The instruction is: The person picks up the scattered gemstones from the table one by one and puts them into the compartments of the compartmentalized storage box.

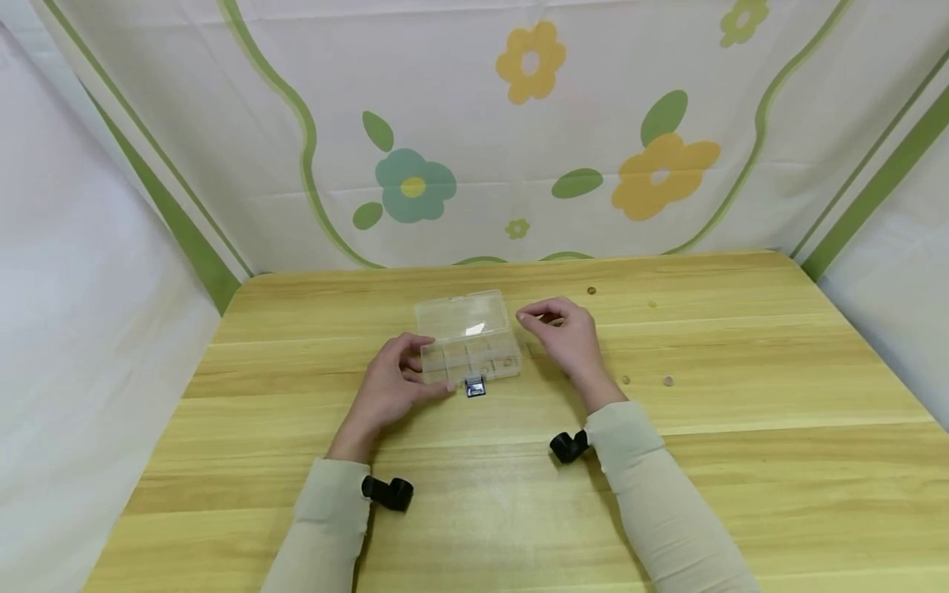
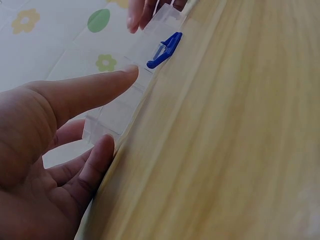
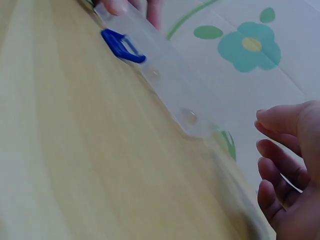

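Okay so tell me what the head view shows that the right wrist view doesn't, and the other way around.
Only the head view shows four small round pieces on the right part of the table and two large orange flowers.

Only the right wrist view shows the clear box side-on from low down, with the right hand's curled fingers lined up below its thumb.

Both share the box, its blue clasp, the left hand, the right hand, the table and the teal flower.

One left hand [image 1: 389, 383]; one right hand [image 1: 571, 338]; one clear box [image 1: 467, 342]; one blue latch [image 1: 475, 386]; four small round pieces [image 1: 668, 380] on one table [image 1: 482, 494]; two wrist cameras [image 1: 569, 447]; five cloth flowers [image 1: 547, 64].
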